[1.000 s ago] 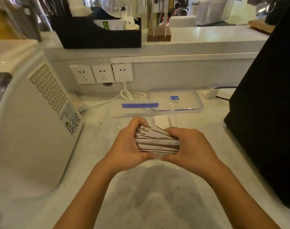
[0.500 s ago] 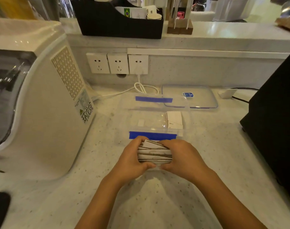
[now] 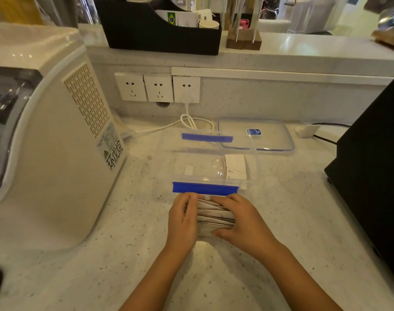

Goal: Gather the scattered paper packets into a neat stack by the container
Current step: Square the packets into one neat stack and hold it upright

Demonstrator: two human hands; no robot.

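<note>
Your two bare hands, the left hand point(image 3: 183, 217) and the right hand point(image 3: 243, 221), wear no gloves, rings, or watch. Your forearms are uncovered from the wrists down to the bottom edge of the view, with no sleeve cuff showing. Your fingernails look short and unpainted where they are visible.

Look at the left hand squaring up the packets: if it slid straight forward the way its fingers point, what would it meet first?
Most likely the blue clip on the near edge of the clear container. The left hand has its fingertips almost against that clip already, though depth is hard to judge from this view.
</note>
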